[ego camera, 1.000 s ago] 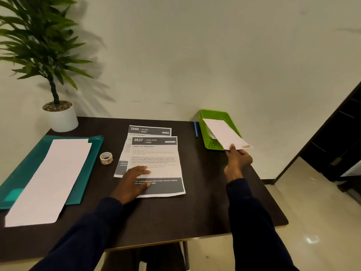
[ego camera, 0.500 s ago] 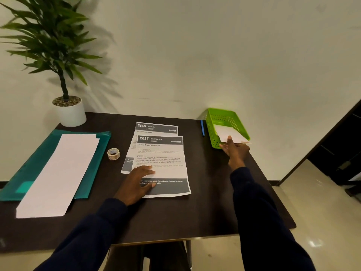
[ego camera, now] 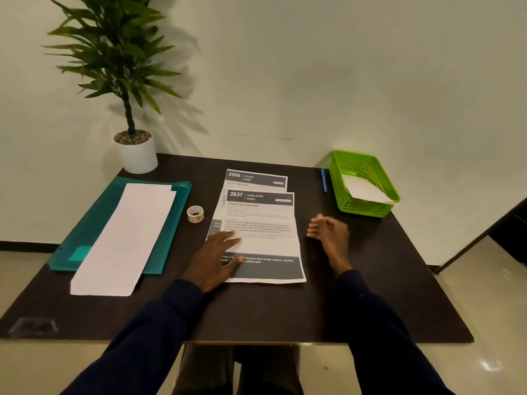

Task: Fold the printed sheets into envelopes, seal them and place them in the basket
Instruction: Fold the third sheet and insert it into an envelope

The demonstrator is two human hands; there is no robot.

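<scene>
The top printed sheet [ego camera: 265, 223], headed 2637, lies flat in the middle of the dark table with a second sheet [ego camera: 256, 178], headed 2666, under it and sticking out at the far end. My left hand [ego camera: 216, 258] rests flat on the top sheet's lower left part, fingers spread. My right hand [ego camera: 328, 232] hovers empty just right of the sheet, fingers loosely together. A white sealed envelope [ego camera: 366, 191] lies in the green basket [ego camera: 342, 195] at the far right. A small tape roll [ego camera: 195, 214] sits left of the sheets.
A stack of long white envelopes [ego camera: 125, 238] lies on a teal folder [ego camera: 171, 220] at the left. A potted plant [ego camera: 134, 149] stands at the far left corner. A blue pen [ego camera: 324, 181] lies beside the basket. The table's right edge drops to the floor.
My right hand set the white envelope down in the green basket, let go, and drew back toward the printed sheet. My left hand stayed on the sheet.
</scene>
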